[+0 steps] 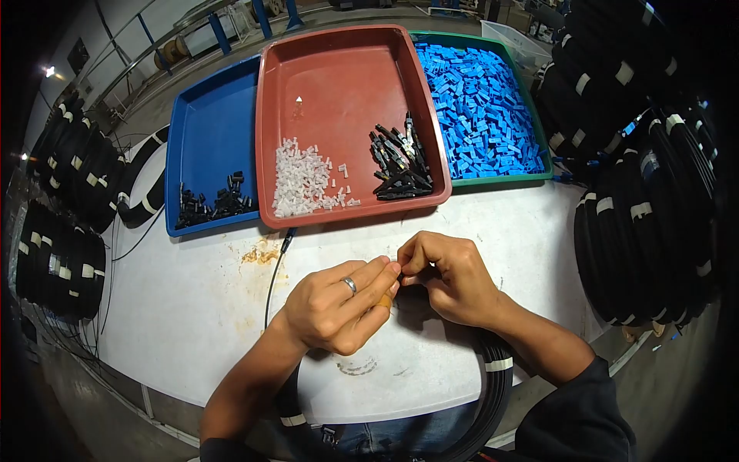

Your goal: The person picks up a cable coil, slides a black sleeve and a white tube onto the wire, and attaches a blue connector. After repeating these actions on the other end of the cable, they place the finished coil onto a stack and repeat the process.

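Near the front of the white bench (192,308), the left hand (339,304) and the right hand (450,277) meet fingertip to fingertip. Both are curled tight and pinch a small piece (399,271) between them — too little to tell what it is. It sits in the middle, as close to one hand as the other. A thin black cable (271,281) runs long-ways from the red tray (346,85) back to the left wrist, so it lies nearer the left hand. White bits (304,181) and black bits (400,158) lie farther off in that tray.
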`<action>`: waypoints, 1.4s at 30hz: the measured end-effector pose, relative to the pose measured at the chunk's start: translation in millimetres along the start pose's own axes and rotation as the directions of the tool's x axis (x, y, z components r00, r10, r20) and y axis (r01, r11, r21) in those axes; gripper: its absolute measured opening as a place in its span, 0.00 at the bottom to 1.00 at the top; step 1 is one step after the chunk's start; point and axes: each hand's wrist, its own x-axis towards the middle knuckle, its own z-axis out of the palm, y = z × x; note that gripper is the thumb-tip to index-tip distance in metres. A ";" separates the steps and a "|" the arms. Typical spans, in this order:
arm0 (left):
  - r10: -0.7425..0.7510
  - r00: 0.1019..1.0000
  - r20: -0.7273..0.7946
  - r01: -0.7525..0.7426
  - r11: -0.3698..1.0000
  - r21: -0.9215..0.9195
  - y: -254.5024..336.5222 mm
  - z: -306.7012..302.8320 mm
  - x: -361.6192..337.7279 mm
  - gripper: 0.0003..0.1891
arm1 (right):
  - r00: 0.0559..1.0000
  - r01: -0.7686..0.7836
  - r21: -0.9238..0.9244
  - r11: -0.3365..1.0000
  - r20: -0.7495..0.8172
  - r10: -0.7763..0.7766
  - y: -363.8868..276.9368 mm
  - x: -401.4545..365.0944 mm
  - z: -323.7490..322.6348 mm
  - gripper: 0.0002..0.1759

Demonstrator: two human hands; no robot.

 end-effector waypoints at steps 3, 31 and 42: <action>-0.169 0.986 -0.017 0.163 0.971 -0.172 -2.3 -0.6 1.4 0.06 | 1.000 0.025 -0.034 0.999 -0.012 -0.026 0.7 1.2 -0.1 0.14; -0.615 0.784 0.088 0.591 0.694 -0.410 0.8 4.0 -10.0 0.32 | 0.996 -0.077 -0.018 0.997 -0.037 0.076 -3.8 0.8 2.0 0.27; -0.757 0.599 -0.261 0.646 0.650 -0.400 20.6 -82.7 -17.7 0.20 | 0.983 -0.161 -0.129 0.979 0.071 0.171 -0.9 3.0 1.1 0.28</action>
